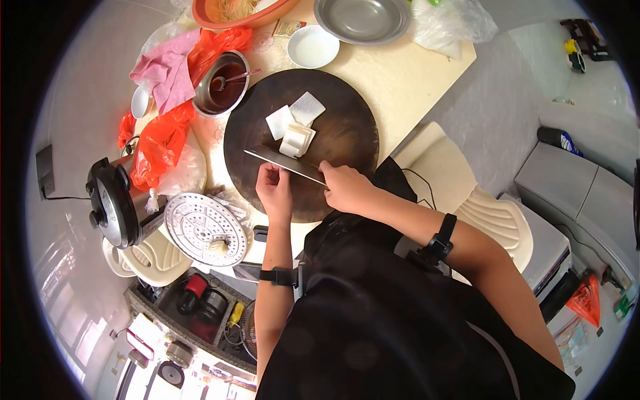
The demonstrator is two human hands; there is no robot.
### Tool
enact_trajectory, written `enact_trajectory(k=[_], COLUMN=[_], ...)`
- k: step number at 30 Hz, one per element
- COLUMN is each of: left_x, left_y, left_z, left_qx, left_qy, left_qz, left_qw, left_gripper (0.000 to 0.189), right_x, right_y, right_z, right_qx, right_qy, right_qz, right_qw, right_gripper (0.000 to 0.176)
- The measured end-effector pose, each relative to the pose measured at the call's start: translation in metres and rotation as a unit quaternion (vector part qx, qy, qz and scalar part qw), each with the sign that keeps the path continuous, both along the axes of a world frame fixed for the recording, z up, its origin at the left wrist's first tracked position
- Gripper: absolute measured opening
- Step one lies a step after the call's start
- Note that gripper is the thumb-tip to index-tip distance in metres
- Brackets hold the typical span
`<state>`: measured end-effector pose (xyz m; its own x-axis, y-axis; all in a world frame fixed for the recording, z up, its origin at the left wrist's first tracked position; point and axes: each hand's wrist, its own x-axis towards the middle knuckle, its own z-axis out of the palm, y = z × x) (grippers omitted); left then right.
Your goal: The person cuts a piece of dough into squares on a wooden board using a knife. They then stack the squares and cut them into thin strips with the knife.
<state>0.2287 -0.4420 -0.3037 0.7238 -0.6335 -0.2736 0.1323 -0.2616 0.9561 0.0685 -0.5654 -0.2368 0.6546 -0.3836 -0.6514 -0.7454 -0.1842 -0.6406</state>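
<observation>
Fingers (335,175) of the right hand (348,190) clasp the long steel knife (280,162), its blade running leftward across the round dark wooden chopping board (350,130), just short of the stacked white square slices (297,140); the left hand (275,192) curls against the blade's near side, grip unclear.

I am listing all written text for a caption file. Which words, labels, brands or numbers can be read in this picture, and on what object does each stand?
No text can be read in this view.
Small packet: print too small to read.
Dark roll with blue and white print, far right: blurred.
Knife in the right hand: no mark visible on the blade.
</observation>
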Motion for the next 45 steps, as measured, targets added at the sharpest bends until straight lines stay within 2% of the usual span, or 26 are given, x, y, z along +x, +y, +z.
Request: enact_trajectory(k=[7,12,15,18,19,22,26,35,42,43,45], left_x=[0.001,0.004,0.004,0.001,0.002,0.003,0.003,-0.005,0.004,0.008,0.012], left_y=[-0.004,-0.007,-0.003,-0.006,-0.006,-0.008,-0.003,0.0,0.003,0.005,0.008], left_z=[0.003,-0.008,-0.004,-0.007,-0.009,-0.006,0.001,0.02,0.011,0.006,-0.003], left_qx=[0.001,-0.011,0.046,0.04,0.033,0.023,0.035,0.095,0.17,0.178,0.188], left_qy=[-0.022,-0.033,-0.06,-0.082,-0.085,-0.098,-0.062,-0.192,-0.233,-0.21,-0.205], left_qz=[-0.014,-0.011,-0.019,0.013,0.019,0.051,0.069,0.011,0.065,0.065,0.053], left_qw=[1.0,0.999,0.997,0.996,0.996,0.994,0.995,0.977,0.955,0.959,0.959], left_gripper=[0.006,0.006,0.006,0.006,0.007,0.009,0.015,0.022,0.032,0.04,0.038], right_x=[-0.014,-0.026,-0.029,-0.03,-0.033,-0.043,-0.059,-0.075,-0.079,-0.079,-0.079], right_y=[-0.001,-0.021,-0.032,-0.04,-0.043,-0.05,-0.058,-0.05,-0.047,-0.047,-0.047], right_z=[-0.021,-0.024,-0.018,-0.006,-0.001,0.012,0.009,0.003,0.007,0.008,0.009], right_qx=[0.005,0.052,0.132,0.266,0.271,0.268,0.214,0.172,0.147,0.145,0.145], right_qy=[-0.063,-0.108,-0.102,-0.119,-0.12,-0.136,-0.109,-0.083,-0.08,-0.083,-0.085], right_qz=[-0.021,-0.078,-0.135,-0.21,-0.214,-0.231,-0.222,-0.199,-0.183,-0.186,-0.192], right_qw=[0.998,0.99,0.977,0.933,0.931,0.926,0.945,0.961,0.969,0.968,0.967], right_gripper=[0.045,0.045,0.047,0.049,0.048,0.045,0.047,0.053,0.052,0.052,0.052])
